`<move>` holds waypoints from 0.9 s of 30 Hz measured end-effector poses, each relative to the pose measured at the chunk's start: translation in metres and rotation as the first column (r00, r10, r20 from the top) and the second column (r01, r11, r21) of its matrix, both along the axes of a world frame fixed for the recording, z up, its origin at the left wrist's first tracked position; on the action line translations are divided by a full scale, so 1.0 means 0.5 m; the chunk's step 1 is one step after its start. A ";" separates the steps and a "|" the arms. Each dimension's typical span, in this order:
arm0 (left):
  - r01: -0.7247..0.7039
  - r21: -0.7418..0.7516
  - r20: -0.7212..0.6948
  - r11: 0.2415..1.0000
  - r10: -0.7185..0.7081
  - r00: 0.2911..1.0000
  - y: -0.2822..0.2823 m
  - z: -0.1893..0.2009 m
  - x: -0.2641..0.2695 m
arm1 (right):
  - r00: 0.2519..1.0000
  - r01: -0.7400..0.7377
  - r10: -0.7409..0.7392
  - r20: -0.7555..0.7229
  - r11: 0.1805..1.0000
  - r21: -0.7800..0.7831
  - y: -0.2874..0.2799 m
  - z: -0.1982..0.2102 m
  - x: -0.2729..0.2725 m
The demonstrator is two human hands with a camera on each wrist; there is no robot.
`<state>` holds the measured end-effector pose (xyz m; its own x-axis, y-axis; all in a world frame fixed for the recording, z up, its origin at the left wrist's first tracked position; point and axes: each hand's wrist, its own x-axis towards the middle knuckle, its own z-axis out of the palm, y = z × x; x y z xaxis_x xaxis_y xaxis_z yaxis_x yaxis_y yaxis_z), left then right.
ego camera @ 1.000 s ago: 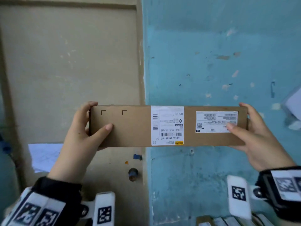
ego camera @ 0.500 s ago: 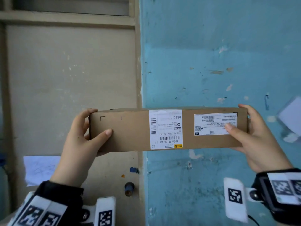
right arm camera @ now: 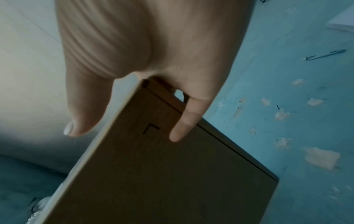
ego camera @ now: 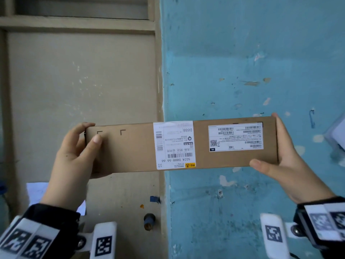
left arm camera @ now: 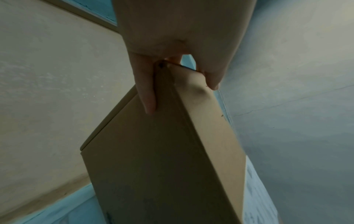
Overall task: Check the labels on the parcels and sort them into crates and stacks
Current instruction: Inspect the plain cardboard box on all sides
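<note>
We hold the long cardboard parcel (ego camera: 134, 148) level at chest height before the wall, left hand (ego camera: 74, 161) and right hand (ego camera: 285, 165) clamped on opposite ends, keeping both labels uncovered, evidently for reading, though inverted.

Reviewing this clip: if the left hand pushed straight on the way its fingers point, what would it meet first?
The left hand already grips the cardboard parcel at its end, so it meets that parcel at once; beyond it, probably the beige wall panel, depth unclear.

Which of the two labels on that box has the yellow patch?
The taller middle label on the cardboard box; its bottom corner is yellow. The wider label is only black-and-white.
</note>
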<state>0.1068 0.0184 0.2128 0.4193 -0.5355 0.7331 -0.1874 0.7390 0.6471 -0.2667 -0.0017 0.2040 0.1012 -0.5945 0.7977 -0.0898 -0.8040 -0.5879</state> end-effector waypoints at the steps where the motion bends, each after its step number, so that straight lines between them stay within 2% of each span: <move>1: -0.010 -0.003 -0.007 1.000 0.010 1.000 -0.003 0.003 0.003 | 1.000 -0.005 0.004 -0.019 1.000 -0.013 -0.007 -0.003 -0.004; 4: -0.003 0.011 -0.021 1.000 0.003 1.000 -0.010 0.018 0.007 | 0.990 0.055 -0.059 -0.127 0.998 -0.031 -0.023 0.000 -0.013; 7: 0.019 0.039 -0.009 0.999 -0.019 1.000 -0.021 0.037 0.018 | 0.961 0.172 -0.194 -0.198 0.977 -0.124 -0.041 0.007 -0.012; 9: 0.056 0.066 0.019 0.996 -0.058 0.998 -0.026 0.050 0.021 | 0.973 0.144 -0.158 -0.166 0.985 -0.095 -0.055 0.006 -0.017; 12: 0.092 0.143 0.053 0.985 -0.100 0.994 -0.036 0.061 0.025 | 0.983 0.164 -0.157 -0.093 0.984 0.069 -0.064 0.003 -0.025; 15: 0.108 0.220 0.058 0.970 -0.123 0.991 -0.049 0.066 0.036 | 0.973 0.216 -0.215 -0.087 0.976 0.007 -0.062 0.000 -0.028; 19: 0.150 0.247 0.011 0.957 -0.157 0.988 -0.062 0.068 0.043 | 0.994 0.080 -0.075 0.081 0.995 -0.055 -0.068 -0.005 -0.021; 21: 0.190 0.241 -0.014 0.952 -0.192 0.981 -0.068 0.067 0.038 | 0.977 -0.033 0.041 0.207 0.998 -0.044 -0.076 -0.006 -0.016; 23: 0.228 0.206 -0.016 0.952 -0.229 0.973 -0.075 0.061 0.038 | 0.955 -0.117 0.125 0.270 0.992 -0.044 -0.086 -0.007 -0.014; 25: 0.291 0.146 -0.009 0.946 -0.293 0.956 -0.076 0.048 0.038 | 0.937 -0.146 0.143 0.319 0.989 -0.017 -0.096 -0.009 -0.011; 27: 0.303 0.112 0.073 0.946 -0.312 0.947 -0.086 0.027 0.042 | 0.915 -0.177 0.159 0.371 0.984 0.014 -0.110 -0.009 -0.015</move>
